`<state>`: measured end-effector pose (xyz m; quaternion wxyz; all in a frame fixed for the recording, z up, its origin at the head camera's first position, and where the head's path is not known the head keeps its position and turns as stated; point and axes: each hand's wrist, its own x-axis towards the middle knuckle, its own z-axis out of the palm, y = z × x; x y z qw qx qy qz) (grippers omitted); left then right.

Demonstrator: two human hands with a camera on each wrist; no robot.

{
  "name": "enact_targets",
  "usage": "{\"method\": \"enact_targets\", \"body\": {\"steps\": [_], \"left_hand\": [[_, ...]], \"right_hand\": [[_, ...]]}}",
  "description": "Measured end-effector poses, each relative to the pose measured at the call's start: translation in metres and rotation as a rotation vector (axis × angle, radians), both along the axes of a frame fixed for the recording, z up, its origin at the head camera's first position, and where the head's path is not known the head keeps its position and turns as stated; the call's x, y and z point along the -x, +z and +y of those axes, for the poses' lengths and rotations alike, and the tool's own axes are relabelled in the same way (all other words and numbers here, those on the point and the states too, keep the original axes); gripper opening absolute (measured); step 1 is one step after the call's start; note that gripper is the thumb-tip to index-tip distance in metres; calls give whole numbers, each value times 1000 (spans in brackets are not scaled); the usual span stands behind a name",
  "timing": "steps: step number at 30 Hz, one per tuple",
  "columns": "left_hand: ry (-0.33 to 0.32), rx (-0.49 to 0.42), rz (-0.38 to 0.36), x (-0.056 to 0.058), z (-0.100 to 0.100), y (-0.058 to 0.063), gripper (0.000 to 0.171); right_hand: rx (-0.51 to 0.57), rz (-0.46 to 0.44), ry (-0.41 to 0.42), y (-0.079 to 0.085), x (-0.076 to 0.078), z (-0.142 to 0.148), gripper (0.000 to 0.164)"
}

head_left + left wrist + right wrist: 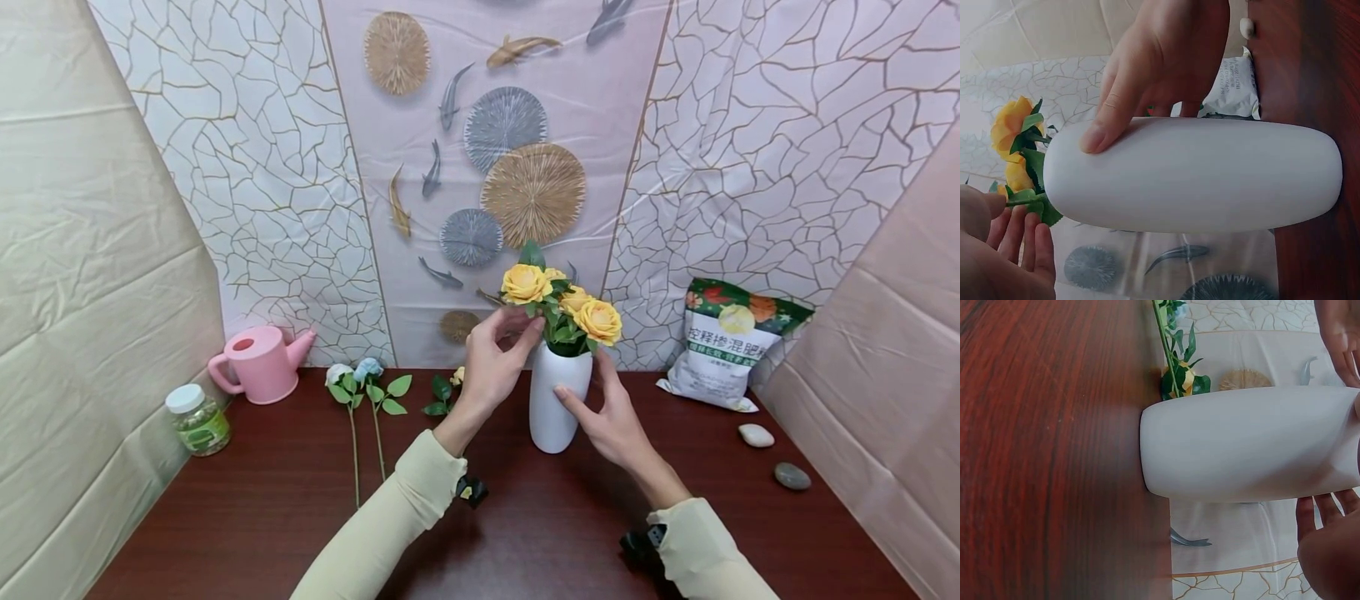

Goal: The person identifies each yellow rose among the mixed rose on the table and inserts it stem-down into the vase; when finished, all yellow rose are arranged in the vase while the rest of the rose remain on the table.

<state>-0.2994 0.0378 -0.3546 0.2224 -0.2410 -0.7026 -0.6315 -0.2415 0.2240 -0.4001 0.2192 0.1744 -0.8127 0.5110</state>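
A white vase (553,408) stands upright on the dark red table, with several yellow roses (600,322) and green leaves rising from its mouth. My right hand (613,423) holds the vase from the right, its thumb pressed on the front and its fingers partly hidden behind. At the left of the rim, my left hand (491,360) pinches a green stem (1022,201) of a yellow rose between thumb and fingers, as the left wrist view shows. In the right wrist view the flowers in the vase are out of sight.
Left of the vase lie another yellow rose (457,377) and two stemmed blue and white flowers (367,369). Farther left stand a pink watering can (262,367) and a white-lidded jar (198,421). A fertilizer bag (716,350) and two stones (792,476) are on the right.
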Motion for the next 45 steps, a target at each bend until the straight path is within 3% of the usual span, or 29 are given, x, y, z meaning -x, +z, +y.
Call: {"method": "enact_targets", "body": {"steps": [11,20,30,34,39,45], "left_hand": [[50,-3,-59,-1,3,-1,24],[55,14,-82,9,15,0,18],[70,97,-94,13,25,0,18],[51,67,-111,15,23,-1,15],[-22,32,-153,17,18,-6,18],[-75,38,-181,15,8,-8,20]], "right_hand": [[-12,-1,-25,-25,22,11,84],[-14,-8,3,2,1,0,81],[-6,8,33,3,1,0,83],[-5,-3,35,2,1,0,82],[-20,-15,29,3,-1,1,83],[-21,-25,31,2,-1,1,83]]}}
